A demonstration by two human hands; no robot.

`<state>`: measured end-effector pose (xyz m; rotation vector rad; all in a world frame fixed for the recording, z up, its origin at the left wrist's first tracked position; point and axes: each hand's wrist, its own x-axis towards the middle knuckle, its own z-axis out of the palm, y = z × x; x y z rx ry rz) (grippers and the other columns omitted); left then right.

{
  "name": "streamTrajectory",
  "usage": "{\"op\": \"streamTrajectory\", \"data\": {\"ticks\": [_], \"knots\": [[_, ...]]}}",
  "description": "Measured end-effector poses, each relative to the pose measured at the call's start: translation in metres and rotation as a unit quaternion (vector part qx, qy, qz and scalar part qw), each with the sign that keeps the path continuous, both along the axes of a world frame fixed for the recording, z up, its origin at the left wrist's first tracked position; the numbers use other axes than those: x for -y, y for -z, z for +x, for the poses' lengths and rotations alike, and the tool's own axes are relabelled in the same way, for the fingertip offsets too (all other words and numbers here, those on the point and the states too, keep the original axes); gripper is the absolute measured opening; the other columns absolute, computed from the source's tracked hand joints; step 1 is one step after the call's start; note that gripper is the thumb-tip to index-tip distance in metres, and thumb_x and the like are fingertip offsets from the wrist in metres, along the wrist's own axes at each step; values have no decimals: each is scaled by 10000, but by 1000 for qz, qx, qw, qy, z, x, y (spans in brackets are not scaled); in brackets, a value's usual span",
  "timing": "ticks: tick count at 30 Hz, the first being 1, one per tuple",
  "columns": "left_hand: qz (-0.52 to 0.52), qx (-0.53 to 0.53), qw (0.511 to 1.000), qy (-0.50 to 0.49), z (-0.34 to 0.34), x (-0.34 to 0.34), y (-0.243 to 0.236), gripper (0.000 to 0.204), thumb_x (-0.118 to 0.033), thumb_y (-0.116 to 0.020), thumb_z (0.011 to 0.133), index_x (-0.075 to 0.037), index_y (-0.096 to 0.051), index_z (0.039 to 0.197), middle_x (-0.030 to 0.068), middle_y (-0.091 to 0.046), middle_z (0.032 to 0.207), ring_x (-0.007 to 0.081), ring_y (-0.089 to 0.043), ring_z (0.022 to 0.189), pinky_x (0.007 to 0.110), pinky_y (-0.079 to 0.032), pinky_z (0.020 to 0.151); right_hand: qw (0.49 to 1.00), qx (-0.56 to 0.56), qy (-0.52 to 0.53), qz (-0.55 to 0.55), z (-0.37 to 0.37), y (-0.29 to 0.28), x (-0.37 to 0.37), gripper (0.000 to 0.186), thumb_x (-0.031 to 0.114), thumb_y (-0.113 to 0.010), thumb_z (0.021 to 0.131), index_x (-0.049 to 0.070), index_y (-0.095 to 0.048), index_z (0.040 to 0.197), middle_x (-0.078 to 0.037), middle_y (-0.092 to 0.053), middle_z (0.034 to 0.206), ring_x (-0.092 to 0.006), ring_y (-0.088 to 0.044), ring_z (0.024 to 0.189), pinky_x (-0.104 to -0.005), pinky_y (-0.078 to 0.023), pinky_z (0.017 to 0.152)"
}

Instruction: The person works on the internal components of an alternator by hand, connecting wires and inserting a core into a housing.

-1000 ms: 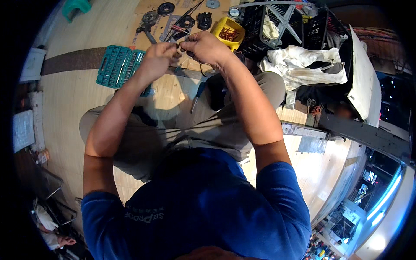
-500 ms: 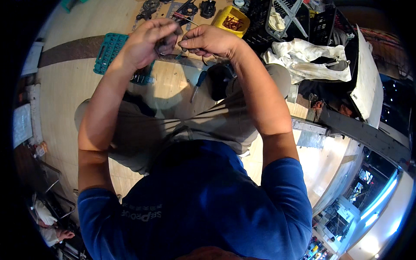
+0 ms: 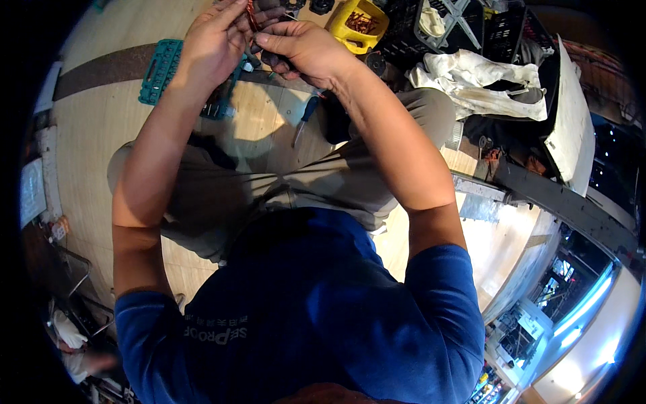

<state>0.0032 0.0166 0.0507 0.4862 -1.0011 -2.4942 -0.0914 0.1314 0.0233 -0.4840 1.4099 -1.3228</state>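
Both of my hands are close together at the top of the view, above the floor between my knees. A slim reddish piece (image 3: pixel 252 16) lies against the fingers of my left hand (image 3: pixel 217 39), which curl around it; its exact kind is unclear. My right hand (image 3: pixel 304 55) is beside it, thumb pressed to the bent fingers in a pinch. What that pinch holds is too dark and hidden to make out. Below the hands, a blue-handled screwdriver (image 3: pixel 307 118) lies on the floor. Right of them stands a yellow container (image 3: pixel 349 42) with copper-coloured screws in it.
A teal tool case (image 3: pixel 160 71) lies open on the left. Black crates (image 3: pixel 402 42), soiled white cloth (image 3: pixel 474 84) and a white panel (image 3: pixel 568 121) crowd the right. Dark parts (image 3: pixel 321 6) lie at the top edge. Another person's blurred hand (image 3: pixel 101 363) shows at lower left.
Both hands have moved up and slightly left in the picture. My left hand has turned, showing more of its palm with the reddish piece against the fingers. The surroundings shifted slightly upward.
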Motion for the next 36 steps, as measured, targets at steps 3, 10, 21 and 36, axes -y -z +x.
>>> {"op": "streamTrajectory", "data": {"ticks": [3,10,21,36], "knots": [[-22,-46,998,31,8,22,28,232,-180,-524,932,8,-597,1046,103,-643,894,195,-599,763,294,-486,657,999,6,-34,-14,-5,11,1,203,234,-641,888,50,-630,974,29,-519,643,-50,-431,510,-191,-315,430],[19,-72,985,156,13,24,30,240,-249,-443,989,-25,-532,986,-43,-361,643,55,-335,562,214,-301,544,968,-153,-200,8,-28,-6,-6,184,240,-638,889,58,-653,914,87,-471,619,-23,-370,520,-189,-288,467],[-485,278,810,179,9,5,22,235,-182,-538,925,-1,-643,1032,78,-647,853,127,-589,780,254,-469,709,867,-473,-144,62,-43,-10,12,222,218,-613,875,7,-675,899,-1,-598,694,-84,-520,613,-254,-401,555],[-23,-153,984,84,12,48,44,230,-158,-488,956,30,-545,1076,97,-613,933,184,-600,839,300,-470,784,989,-110,-101,2,-25,16,16,167,208,-630,892,41,-639,906,31,-526,642,-42,-439,537,-186,-341,464]]}}
